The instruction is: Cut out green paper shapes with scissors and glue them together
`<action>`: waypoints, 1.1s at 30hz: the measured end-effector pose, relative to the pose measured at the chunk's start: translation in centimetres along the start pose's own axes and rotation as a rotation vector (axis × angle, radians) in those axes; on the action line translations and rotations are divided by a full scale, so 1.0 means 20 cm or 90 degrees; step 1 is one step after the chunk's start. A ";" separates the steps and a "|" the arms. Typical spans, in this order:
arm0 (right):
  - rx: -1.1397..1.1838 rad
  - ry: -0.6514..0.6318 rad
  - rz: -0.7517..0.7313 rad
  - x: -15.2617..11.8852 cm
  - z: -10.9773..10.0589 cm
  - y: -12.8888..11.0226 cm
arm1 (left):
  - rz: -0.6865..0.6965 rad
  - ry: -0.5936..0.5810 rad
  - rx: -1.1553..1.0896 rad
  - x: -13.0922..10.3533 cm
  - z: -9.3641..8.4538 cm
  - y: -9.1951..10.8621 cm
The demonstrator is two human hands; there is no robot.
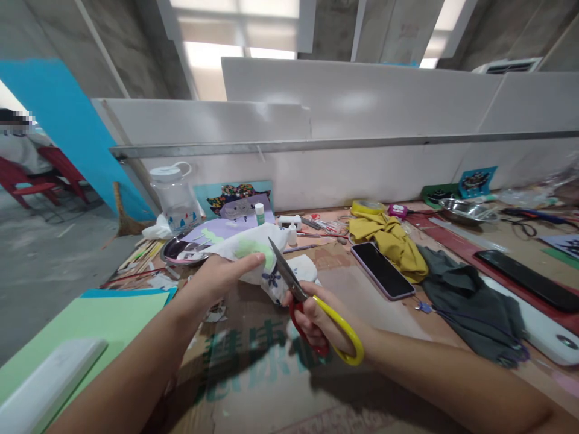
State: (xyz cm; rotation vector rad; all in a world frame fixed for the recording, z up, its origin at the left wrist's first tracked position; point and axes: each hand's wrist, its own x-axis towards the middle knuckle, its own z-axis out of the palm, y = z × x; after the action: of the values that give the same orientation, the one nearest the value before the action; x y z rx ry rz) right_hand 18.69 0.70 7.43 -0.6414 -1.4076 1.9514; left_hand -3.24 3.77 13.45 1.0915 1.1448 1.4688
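My right hand (316,313) grips a pair of scissors (292,274) with one yellow and one red handle, fingers through the loops. The blades point up and to the left, beside a white cloth (271,286) printed with dark blue flowers. My left hand (237,268) pinches that cloth, thumb on top next to a pale green patch (253,248); its other fingers are hidden underneath. Both hands are above a brown cardboard sheet (253,367) with green lettering.
A clear water bottle (174,196) and a metal bowl (169,252) stand at the left. Rightward lie a phone (382,269), a mustard cloth (389,238) and a dark grey cloth (465,295). Green paper (122,319) bears a white case (54,383). A person sits far left.
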 end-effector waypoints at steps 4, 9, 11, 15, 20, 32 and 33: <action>-0.016 0.007 0.000 -0.01 0.00 0.00 | -0.023 -0.035 0.030 0.01 -0.02 0.01; -0.019 -0.006 0.008 -0.01 0.00 0.00 | -0.012 -0.090 0.061 0.03 -0.08 0.01; -0.029 -0.017 0.009 -0.01 0.00 0.01 | -0.004 -0.104 0.081 0.04 -0.10 0.00; -0.055 -0.032 -0.004 -0.01 -0.01 0.02 | -0.010 -0.101 0.106 0.03 -0.13 0.00; -0.082 -0.036 -0.022 0.00 -0.03 0.04 | -0.051 -0.099 0.236 0.00 -0.12 0.03; -0.028 -0.028 0.001 -0.01 0.00 0.01 | -0.043 -0.078 0.316 0.00 -0.14 0.02; -0.031 -0.025 0.001 -0.01 0.00 0.01 | -0.044 -0.073 0.322 0.00 -0.14 0.02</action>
State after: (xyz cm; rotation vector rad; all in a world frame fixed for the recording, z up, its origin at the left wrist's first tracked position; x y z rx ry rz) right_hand 18.82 0.59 7.17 -0.6304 -1.4828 1.9455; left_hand -6.07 3.31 13.32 1.4390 1.4989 1.0702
